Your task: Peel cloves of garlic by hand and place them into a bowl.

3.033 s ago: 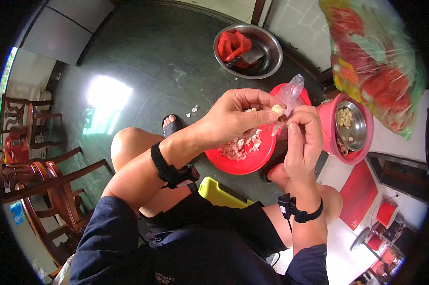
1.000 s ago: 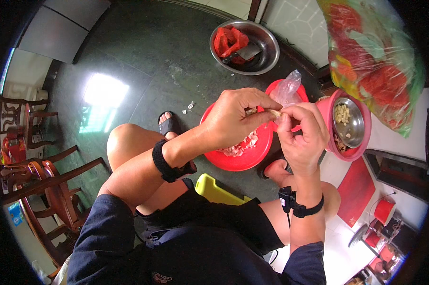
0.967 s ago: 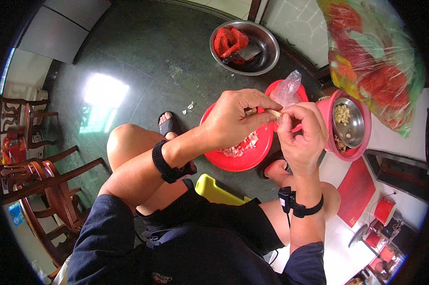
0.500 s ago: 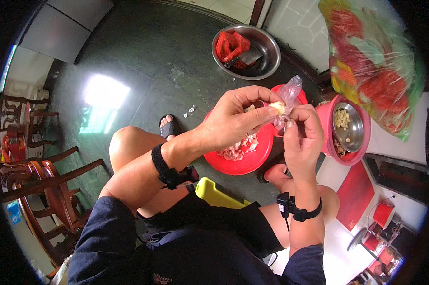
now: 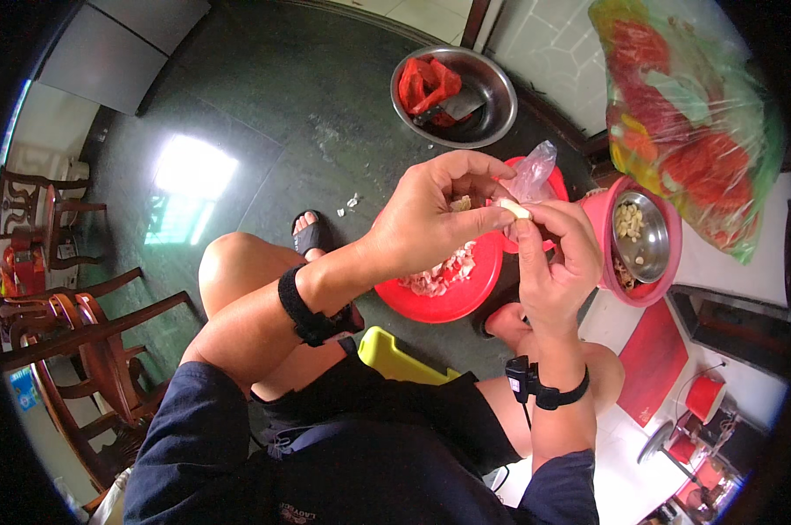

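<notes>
A pale garlic clove [image 5: 515, 209] is pinched between the fingertips of both hands above a red basin. My left hand [image 5: 426, 214] grips it from the left, thumb and forefinger closed on one end. A small tan piece [image 5: 462, 203] shows behind the left thumb; its kind is unclear. My right hand [image 5: 557, 254] has its thumb and forefinger on the clove's other end. Below, garlic skins [image 5: 439, 276] lie in the red basin [image 5: 444, 308], partly hidden by my hands. To the right, peeled cloves [image 5: 628, 220] sit in a steel bowl [image 5: 658, 243].
The steel bowl rests in a pink bucket [image 5: 601, 226]. A clear plastic bag [image 5: 535, 171] stands beyond my hands. Farther off, a steel basin [image 5: 500, 92] holds a red bag [image 5: 426, 86] and a cleaver [image 5: 458, 105]. A large filled plastic bag [image 5: 684, 131] is at upper right; wooden chairs [image 5: 102, 350] stand left.
The right fingers have moved up and left onto the clove, which has turned to lie more lengthwise between both hands. The left hand has shifted only slightly.
</notes>
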Tool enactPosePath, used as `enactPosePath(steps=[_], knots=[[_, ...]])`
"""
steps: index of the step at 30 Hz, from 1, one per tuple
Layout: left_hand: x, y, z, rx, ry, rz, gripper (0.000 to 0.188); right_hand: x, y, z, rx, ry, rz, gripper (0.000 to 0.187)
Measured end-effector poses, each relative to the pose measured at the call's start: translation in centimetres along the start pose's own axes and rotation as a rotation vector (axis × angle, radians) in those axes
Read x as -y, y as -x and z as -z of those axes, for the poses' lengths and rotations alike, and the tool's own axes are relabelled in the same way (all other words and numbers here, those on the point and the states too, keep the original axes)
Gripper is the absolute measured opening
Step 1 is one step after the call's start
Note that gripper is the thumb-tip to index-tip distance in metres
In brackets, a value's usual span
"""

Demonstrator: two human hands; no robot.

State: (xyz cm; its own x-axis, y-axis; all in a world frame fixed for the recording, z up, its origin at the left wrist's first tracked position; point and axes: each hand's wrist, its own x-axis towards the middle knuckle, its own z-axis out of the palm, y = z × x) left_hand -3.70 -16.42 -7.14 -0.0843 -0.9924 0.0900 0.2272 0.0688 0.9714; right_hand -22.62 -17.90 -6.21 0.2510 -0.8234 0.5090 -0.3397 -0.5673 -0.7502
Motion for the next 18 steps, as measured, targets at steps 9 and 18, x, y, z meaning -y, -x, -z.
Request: enactPosePath(steps=[9, 18], knots=[[0.6, -0.2, 0.5, 0.053, 0.41, 0.348, 0.039, 0.2, 0.3, -0.8, -0.066, 0.007, 0.097, 0.019], [-0.5, -0.1, 0.5, 0.009, 0.114, 0.289, 0.031, 0.5, 0.2, -0.4, -0.01, 0.133, 0.115, 0.022]])
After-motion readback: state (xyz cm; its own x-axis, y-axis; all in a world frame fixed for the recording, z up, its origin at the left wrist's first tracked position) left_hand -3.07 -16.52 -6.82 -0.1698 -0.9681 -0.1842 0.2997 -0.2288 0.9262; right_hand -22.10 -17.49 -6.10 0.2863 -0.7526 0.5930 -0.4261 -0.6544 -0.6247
